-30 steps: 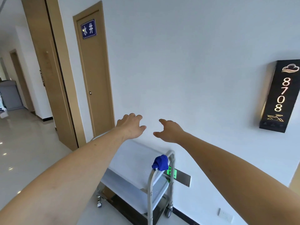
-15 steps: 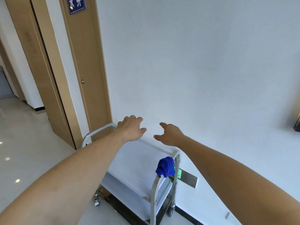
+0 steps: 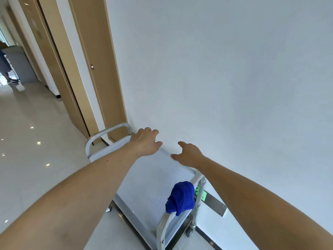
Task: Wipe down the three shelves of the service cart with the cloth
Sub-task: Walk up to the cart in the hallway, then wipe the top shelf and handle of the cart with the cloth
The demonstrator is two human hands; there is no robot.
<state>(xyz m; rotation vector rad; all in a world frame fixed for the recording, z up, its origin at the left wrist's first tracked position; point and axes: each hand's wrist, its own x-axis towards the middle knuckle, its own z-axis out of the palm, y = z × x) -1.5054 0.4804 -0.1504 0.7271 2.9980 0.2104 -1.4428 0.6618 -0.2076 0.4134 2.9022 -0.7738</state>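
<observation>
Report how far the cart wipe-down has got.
Done: nothing visible yet. The blue cloth hangs bunched over the near handle of the service cart, untouched. In hand: the left hand and right hand are both held out empty above the top shelf. Left: pick up the cloth and wipe all three shelves; the lower ones are barely in view.
</observation>
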